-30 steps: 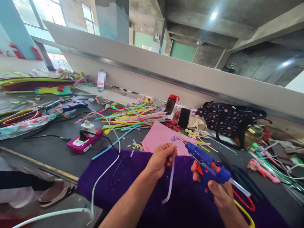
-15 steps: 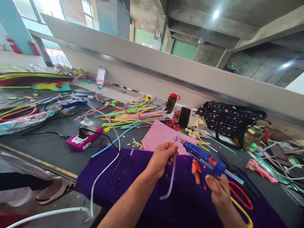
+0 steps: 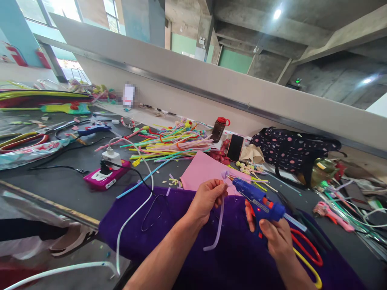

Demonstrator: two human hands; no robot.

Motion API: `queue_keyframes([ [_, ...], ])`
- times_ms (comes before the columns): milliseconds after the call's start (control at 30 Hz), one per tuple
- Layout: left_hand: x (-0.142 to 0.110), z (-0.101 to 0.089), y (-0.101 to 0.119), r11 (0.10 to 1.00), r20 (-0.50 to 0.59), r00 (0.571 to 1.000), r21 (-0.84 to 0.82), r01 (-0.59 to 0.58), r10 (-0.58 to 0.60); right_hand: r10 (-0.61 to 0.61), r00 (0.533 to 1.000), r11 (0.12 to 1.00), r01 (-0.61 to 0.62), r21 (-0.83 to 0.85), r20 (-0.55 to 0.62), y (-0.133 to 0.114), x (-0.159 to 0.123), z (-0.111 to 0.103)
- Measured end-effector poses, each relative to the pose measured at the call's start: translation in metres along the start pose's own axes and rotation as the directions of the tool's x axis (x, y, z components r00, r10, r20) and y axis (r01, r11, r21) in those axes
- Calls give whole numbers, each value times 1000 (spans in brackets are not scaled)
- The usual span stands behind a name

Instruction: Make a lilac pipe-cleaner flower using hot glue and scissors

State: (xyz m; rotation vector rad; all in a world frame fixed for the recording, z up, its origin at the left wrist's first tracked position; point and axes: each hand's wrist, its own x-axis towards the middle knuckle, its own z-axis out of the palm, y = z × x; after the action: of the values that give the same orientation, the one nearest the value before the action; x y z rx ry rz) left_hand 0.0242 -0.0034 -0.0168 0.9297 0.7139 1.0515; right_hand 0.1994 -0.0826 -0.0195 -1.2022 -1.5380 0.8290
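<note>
My left hand (image 3: 208,199) pinches a pale purple strip (image 3: 220,225). The strip's lower end hangs down over a dark purple cloth (image 3: 139,217), and its top is coiled into a small curl above my fingertips. In my right hand (image 3: 272,233) is a blue hot glue gun (image 3: 256,197), fingers wrapped round its handle. A clear glue stick (image 3: 294,221) pokes out of the gun's back, and a small red light shows on its side. The nozzle points left, at or very close to the curl; whether they touch I cannot tell. Behind it lies a pink sheet (image 3: 199,169).
A magenta power strip (image 3: 105,179) with a white cable stands at left. Bundled coloured strips (image 3: 178,147), a red-lidded bottle (image 3: 218,131), a phone (image 3: 235,148) and a dark patterned bag (image 3: 290,149) line the back. Red and yellow scissor handles (image 3: 306,246) lie beside my right wrist.
The glue gun has shifted very slightly left and its nozzle sits a little lower by the curl. My left hand still pinches the strip in nearly the same place.
</note>
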Motion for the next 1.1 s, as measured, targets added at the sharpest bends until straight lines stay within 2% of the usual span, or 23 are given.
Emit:
queue_keyframes([
  [500, 0, 0, 0, 1000, -5, 1000, 3, -4, 4, 2, 1000, 1000, -2, 13, -1, 16, -2, -4],
  [733, 0, 0, 0, 1000, -7, 1000, 13, -8, 8, -3, 1000, 999, 3, -44, 3, 11, -2, -4],
  [1100, 0, -2, 0, 1000, 1, 1000, 7, -22, 22, -29, 1000, 999, 29, -34, 10, 12, -1, 0],
])
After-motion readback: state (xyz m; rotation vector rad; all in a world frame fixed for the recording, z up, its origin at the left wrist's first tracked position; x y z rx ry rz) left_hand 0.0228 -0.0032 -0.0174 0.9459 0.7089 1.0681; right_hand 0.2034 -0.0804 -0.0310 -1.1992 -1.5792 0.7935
